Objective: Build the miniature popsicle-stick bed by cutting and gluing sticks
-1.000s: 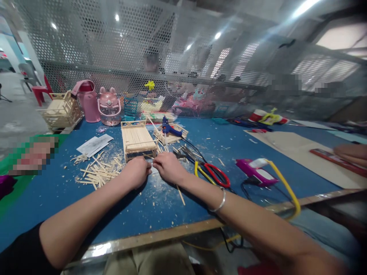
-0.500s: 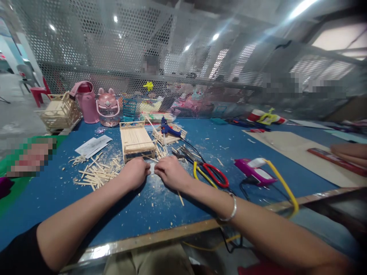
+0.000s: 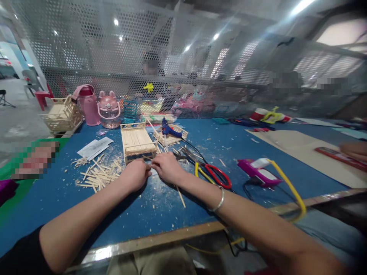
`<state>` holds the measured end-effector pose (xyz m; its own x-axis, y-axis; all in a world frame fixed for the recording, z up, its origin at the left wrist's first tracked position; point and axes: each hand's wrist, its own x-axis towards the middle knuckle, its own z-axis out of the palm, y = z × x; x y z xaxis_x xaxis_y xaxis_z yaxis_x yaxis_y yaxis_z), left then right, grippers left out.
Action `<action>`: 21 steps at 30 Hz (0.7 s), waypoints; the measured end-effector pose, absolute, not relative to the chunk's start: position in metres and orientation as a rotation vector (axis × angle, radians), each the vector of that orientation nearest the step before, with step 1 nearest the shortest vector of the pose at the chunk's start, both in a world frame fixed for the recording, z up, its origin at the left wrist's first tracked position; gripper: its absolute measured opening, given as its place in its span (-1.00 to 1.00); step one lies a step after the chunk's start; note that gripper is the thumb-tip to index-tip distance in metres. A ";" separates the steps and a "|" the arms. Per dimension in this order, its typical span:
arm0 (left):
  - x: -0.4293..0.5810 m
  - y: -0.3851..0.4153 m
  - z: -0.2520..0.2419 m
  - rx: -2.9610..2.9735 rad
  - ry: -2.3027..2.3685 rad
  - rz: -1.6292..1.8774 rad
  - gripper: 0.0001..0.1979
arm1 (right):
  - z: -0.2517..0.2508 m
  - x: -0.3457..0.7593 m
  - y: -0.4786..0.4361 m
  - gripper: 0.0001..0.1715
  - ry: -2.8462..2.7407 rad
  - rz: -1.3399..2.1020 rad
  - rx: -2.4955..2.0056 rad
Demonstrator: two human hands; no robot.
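Observation:
My left hand [image 3: 135, 175] and my right hand [image 3: 168, 168] meet just in front of a small model bed of wooden sticks [image 3: 138, 142]. The fingers of both are bent and pinched together, fingertips nearly touching. Whatever lies between them is too small or hidden to name. A small white piece [image 3: 154, 172] shows on the table below the fingertips. To the left of my left hand lies a pile of loose wooden sticks [image 3: 99, 176]. Behind my right hand a blue glue gun [image 3: 169, 130] rests on another stick frame [image 3: 179, 136].
Scissors with red and yellow handles [image 3: 219, 177] and a purple device [image 3: 258, 172] with a yellow hook lie to the right. Pink bottle [image 3: 88, 107], clear jug [image 3: 109, 110] and a stick model [image 3: 61, 112] stand at back left. A co-worker's hand [image 3: 354, 149] is far right.
My right hand has moved left, closing the gap to my left hand. Less of the white piece shows between them. The view has shifted slightly.

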<state>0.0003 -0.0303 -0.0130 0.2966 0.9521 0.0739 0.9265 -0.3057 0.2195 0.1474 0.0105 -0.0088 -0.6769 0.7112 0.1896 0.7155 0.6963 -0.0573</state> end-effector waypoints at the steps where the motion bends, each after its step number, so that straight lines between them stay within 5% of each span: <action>1: 0.000 -0.030 -0.013 2.416 1.762 0.287 -0.78 | -0.008 0.147 0.010 -0.82 -2.721 -0.028 -1.145; 12: 0.002 -0.031 -0.012 2.386 1.775 0.303 -0.80 | -0.010 0.149 0.019 -0.83 -2.542 0.210 -1.120; 18: -0.003 -0.039 -0.007 2.368 1.713 0.532 -0.80 | -0.009 0.156 0.017 -0.79 -2.124 1.063 -1.109; 21: -0.006 -0.042 -0.007 2.323 1.691 0.779 -0.80 | -0.008 0.157 0.016 -0.81 -2.079 1.208 -1.041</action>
